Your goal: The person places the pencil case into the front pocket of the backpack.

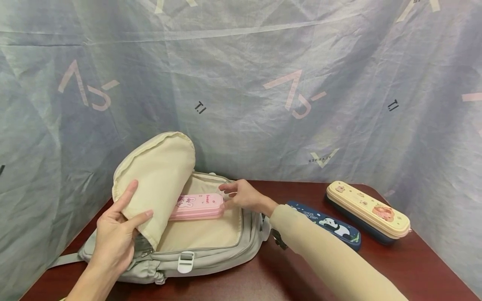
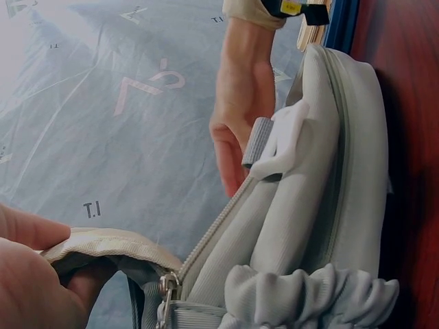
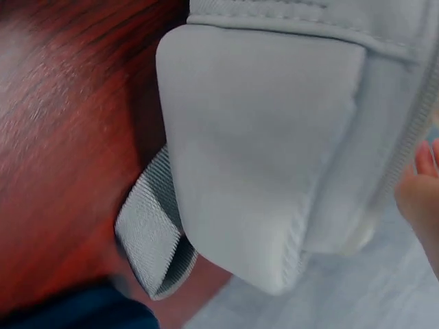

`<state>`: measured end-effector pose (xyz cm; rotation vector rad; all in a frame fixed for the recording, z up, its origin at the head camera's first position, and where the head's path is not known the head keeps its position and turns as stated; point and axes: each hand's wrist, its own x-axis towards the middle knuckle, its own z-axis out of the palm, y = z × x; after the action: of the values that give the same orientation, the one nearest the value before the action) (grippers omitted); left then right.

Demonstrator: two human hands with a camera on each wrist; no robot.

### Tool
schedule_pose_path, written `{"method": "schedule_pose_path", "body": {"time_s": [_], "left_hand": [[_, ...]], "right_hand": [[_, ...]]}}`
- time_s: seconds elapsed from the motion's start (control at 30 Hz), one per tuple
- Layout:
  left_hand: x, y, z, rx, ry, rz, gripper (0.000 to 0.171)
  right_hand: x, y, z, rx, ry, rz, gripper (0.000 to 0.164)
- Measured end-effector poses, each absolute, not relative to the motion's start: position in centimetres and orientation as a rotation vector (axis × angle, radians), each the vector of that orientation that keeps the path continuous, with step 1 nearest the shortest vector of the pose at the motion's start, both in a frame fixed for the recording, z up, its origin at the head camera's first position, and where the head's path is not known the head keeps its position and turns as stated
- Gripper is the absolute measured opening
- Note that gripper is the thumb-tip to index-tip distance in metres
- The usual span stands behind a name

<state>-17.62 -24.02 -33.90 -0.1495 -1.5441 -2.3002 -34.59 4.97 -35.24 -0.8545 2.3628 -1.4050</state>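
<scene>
A pale grey backpack lies on its back, its front compartment unzipped. My left hand pinches the edge of its cream-lined flap and keeps it raised; in the left wrist view, thumb and fingers sit on either side of the flap's edge. Inside the compartment lies a pink pencil case with a rabbit picture, its left end hidden behind the flap. My right hand is at the case's right end, fingers loosely extended and not wrapped round it. Whether the fingertips touch the case is hard to tell.
Right of the backpack, a navy panda pencil case lies partly behind my right sleeve. Beyond it is a cream-topped pencil case with a dark base. A grey printed cloth hangs behind the reddish-brown table.
</scene>
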Motion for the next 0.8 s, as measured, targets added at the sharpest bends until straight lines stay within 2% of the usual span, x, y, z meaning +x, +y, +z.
{"method": "schedule_pose_path", "body": {"time_s": [0.23, 0.47, 0.8], "left_hand": [[-17.7, -24.1, -33.9, -0.123, -1.549, -2.306, 0.087], [-17.8, -24.2, -34.0, -0.12, -1.534, -2.318, 0.088], [-17.9, -24.4, -34.1, -0.142, -1.499, -2.355, 0.088]], "right_hand": [[-32.2, 7.2, -33.4, -0.966, 2.554, -1.286, 0.057], [-29.8, 11.2, -33.6, -1.075, 2.583, -1.318, 0.058], [-25.9, 17.9, -34.2, -1.02, 2.682, -1.333, 0.054]]}}
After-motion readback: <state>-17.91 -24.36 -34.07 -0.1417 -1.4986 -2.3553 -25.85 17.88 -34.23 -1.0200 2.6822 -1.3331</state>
